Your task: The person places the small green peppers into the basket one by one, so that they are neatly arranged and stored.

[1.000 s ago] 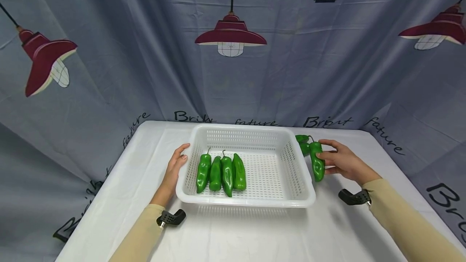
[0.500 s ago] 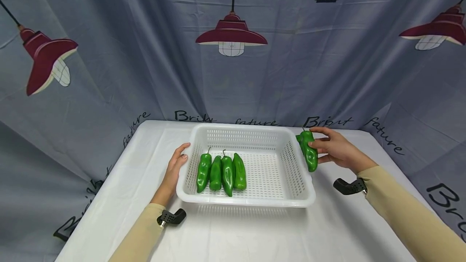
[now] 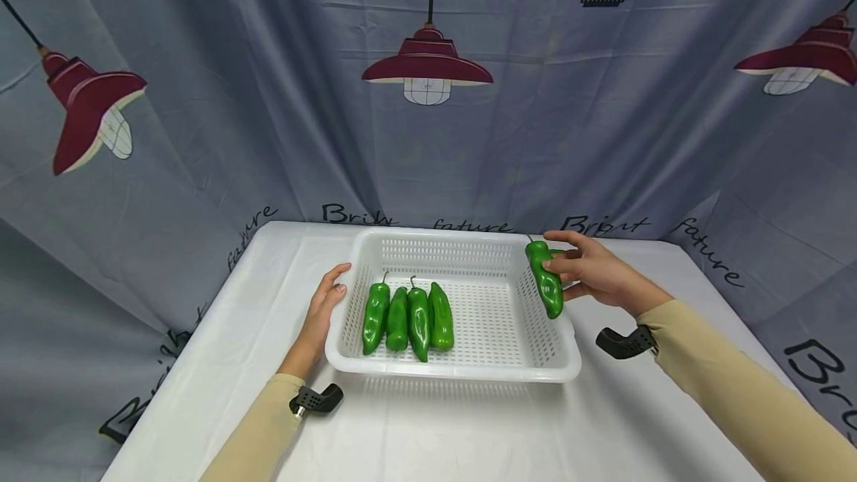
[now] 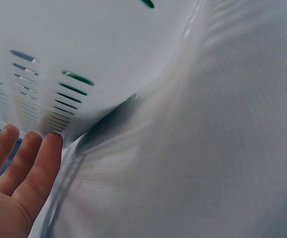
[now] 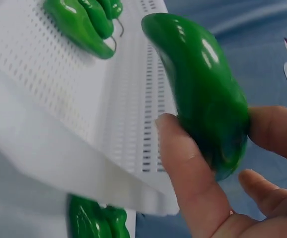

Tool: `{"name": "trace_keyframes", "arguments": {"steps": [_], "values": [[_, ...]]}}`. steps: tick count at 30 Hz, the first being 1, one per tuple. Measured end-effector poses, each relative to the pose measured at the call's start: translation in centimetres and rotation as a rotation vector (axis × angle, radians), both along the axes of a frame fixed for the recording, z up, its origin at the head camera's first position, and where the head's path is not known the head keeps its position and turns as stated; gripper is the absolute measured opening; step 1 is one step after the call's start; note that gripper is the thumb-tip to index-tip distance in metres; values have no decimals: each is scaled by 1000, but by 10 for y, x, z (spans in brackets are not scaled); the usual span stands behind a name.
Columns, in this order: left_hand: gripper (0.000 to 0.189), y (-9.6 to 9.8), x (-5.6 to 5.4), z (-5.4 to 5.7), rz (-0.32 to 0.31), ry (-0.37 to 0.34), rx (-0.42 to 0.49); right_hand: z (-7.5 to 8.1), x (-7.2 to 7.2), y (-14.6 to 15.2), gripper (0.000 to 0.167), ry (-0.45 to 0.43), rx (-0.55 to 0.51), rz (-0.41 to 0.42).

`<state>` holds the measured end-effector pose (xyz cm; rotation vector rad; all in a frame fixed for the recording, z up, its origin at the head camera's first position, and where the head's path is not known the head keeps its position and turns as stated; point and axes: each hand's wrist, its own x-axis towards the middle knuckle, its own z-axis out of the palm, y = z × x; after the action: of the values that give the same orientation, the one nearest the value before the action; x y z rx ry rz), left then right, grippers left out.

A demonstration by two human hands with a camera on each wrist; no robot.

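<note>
My right hand grips a green pepper by its side, between thumb and fingers, above the right rim of a white plastic basket. In the right wrist view that pepper is raised clear of the rim. Several green peppers lie side by side in the left half of the basket. Outside the right wall, more green peppers sit on the table, mostly hidden by my hand in the head view. My left hand touches the basket's left wall, its fingers fairly straight against the slotted side.
The basket stands on a table with a white cloth. Behind it hangs a grey-blue curtain with printed lamps and lettering. Each wrist wears a black camera mount.
My right hand has lifted the pepper from the right side of the basket and carried it left, over the rim. The left hand and the basket have stayed put.
</note>
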<state>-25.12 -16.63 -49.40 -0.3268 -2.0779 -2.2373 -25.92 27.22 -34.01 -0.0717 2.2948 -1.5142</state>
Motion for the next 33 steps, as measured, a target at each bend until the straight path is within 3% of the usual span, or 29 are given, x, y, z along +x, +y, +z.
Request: {"name": "trace_keyframes", "arguments": {"steps": [6, 18, 33], "values": [[48, 0, 1, 1, 1, 4, 3, -6, -5, -14, 77, 12, 19, 28], [47, 1, 2, 3, 9, 3, 8, -20, -9, -39, 71, -44, 5, 52], [48, 2, 2, 5, 8, 5, -2, -35, -12, -61, 68, -63, 1, 23]]}}
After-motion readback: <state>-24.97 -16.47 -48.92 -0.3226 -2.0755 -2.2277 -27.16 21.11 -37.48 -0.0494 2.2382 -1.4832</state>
